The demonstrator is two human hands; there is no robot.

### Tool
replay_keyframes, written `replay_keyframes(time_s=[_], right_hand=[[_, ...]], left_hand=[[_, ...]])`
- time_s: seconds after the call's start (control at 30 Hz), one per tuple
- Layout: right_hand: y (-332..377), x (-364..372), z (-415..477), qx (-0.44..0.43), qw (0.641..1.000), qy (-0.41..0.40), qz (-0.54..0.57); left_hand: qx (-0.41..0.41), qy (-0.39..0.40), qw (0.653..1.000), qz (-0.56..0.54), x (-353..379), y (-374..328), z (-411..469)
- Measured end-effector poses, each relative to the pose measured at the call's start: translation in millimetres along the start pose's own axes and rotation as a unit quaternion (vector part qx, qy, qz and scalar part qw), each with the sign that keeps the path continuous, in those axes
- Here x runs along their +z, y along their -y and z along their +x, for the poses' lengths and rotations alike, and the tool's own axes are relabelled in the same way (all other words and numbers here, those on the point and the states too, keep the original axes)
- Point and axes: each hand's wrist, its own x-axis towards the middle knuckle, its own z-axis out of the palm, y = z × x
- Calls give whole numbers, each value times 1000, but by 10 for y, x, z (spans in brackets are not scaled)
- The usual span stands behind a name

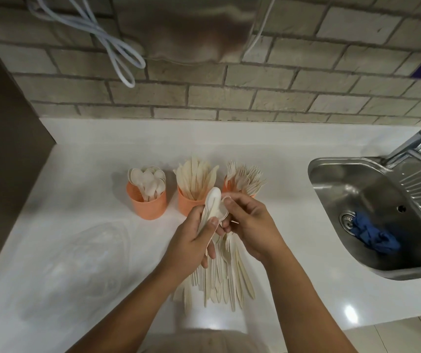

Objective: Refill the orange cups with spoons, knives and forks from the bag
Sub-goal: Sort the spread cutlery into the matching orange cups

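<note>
A clutch of white spoons (213,206) sat gripped in my left hand (194,243) while my right hand (251,224) pinched at their bowls, above the cutlery pile (226,281) on the desk (293,187). Sorting looked to be the step in hand. Next, the spoons likely needed carrying left to the spoon cup (147,203), past the knife cup (190,202) and fork cup (227,186). The clear bag (77,263) lay nearby.

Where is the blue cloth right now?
In the head view, the blue cloth lies in the steel sink at right, beside its drain.
</note>
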Motion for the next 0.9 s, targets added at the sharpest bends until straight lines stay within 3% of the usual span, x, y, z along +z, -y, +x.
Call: replay_keyframes(time_s=[0.23, 0.53, 0.63, 0.77, 0.9], right_hand=[[33, 94, 24, -46, 990, -39, -126], [133, 319, 142, -50, 992, -15, -119], [189, 425, 187, -98, 987, -72, -105], [279, 596, 396, -240, 938, -185, -171], [321, 929, 646, -349, 885, -206, -227]], left_hand=[[-10, -16, 1000, 7, -36, 13, -3], [-10, -64, 998, 4, -302, 69, -153], [-26, -128, 991, 10, -414, 125, -205], [-56, -221, 973, -18, -594, 196, -281], [-102, -244, 958, -108, -734, 158, -374]])
